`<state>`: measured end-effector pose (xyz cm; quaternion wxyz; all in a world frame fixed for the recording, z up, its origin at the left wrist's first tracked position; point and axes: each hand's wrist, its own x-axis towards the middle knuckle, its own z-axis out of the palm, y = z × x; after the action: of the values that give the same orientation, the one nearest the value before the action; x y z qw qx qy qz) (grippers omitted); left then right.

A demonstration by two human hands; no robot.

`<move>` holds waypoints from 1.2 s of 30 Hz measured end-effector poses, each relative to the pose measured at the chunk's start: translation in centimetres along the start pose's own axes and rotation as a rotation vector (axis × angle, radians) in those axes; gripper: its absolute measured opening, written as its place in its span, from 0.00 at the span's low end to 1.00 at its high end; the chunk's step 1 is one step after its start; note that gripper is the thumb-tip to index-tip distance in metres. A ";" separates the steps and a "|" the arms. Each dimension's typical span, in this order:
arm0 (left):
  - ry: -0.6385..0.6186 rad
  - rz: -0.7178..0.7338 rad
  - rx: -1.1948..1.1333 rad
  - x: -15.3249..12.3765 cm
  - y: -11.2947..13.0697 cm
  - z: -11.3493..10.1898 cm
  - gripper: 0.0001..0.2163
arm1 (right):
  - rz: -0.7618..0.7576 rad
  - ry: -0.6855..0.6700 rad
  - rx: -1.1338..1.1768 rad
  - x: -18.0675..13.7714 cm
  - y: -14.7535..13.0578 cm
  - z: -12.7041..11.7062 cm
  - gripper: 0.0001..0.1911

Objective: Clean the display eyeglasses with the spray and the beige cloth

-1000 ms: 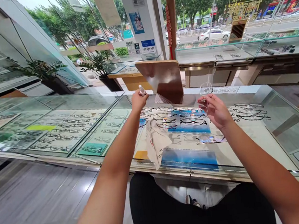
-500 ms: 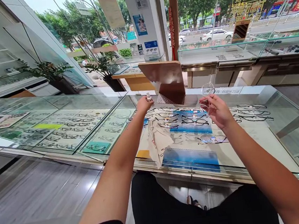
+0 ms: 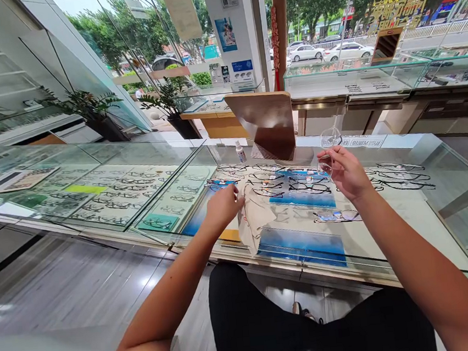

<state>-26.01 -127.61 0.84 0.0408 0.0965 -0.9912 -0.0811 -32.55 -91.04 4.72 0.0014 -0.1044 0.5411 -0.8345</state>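
My right hand (image 3: 350,172) is closed in a pinch on a pair of thin-rimmed eyeglasses (image 3: 332,135), raised above the glass counter; the fingers hide part of them. My left hand (image 3: 223,205) is low over the counter, its fingers curled in at the left edge of a beige cleaning cloth (image 3: 259,220). The cloth lies crumpled on the glass near the front edge. Farther back, a small white spray bottle (image 3: 240,151) stands upright, apart from both hands. Beside it is a brown wooden tabletop mirror (image 3: 266,125), its back toward me.
Rows of spectacle frames (image 3: 309,186) show in the glass display counter (image 3: 193,160), with blue cards (image 3: 303,249) among them. One pair of glasses (image 3: 336,216) lies nearer me. A booklet (image 3: 17,180) rests on the left. Potted plants (image 3: 87,109) stand beyond the counter.
My left hand has let go of the spray bottle, which now stands on the counter, and has come back toward me to the cloth. My right hand still holds the eyeglasses up.
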 end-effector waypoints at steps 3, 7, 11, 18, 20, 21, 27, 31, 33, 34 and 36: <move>-0.005 -0.015 -0.184 -0.4 -0.5 0.5 0.15 | -0.001 -0.017 -0.012 0.1 0.1 -0.1 0.23; 0.048 -0.161 -0.620 -0.2 -1.5 0.5 0.18 | -0.017 -0.015 -0.007 0.1 0.2 -0.1 0.22; 0.074 -0.210 -0.839 -0.5 -2.0 -0.2 0.17 | -0.014 -0.014 0.027 0.0 0.2 0.0 0.20; 0.001 -0.152 -1.216 -1.8 0.0 -4.7 0.20 | -0.014 -0.002 0.052 0.0 0.1 0.1 0.19; 0.018 -0.098 -1.208 -2.0 1.4 -6.1 0.22 | -0.012 -0.003 0.066 0.0 0.1 0.1 0.19; 0.031 -0.063 -1.212 -1.9 2.3 -6.7 0.22 | -0.010 -0.003 0.070 0.1 0.1 0.1 0.20; 0.192 0.310 -1.120 -0.5 8.2 -8.7 0.16 | -0.010 0.006 0.098 0.2 -0.1 0.1 0.23; 0.214 0.535 -1.025 1.3 12.4 -9.4 0.17 | -0.011 -0.011 0.161 0.1 -1.7 0.1 0.23; 0.325 0.622 -0.995 2.4 14.5 -10.1 0.16 | -0.029 -0.025 0.195 0.1 -3.3 0.4 0.23; 0.381 0.655 -0.981 2.9 15.4 -10.6 0.16 | -0.049 -0.039 0.204 0.1 -4.4 0.7 0.22; 0.428 0.699 -0.965 3.8 17.1 -11.8 0.16 | -0.116 -0.083 0.191 0.2 -6.7 1.6 0.20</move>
<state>-31.78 -113.60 15.60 0.3009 -0.2481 -0.7860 -0.4797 -31.73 -89.69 11.43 -0.0146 -0.1694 0.4515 -0.8759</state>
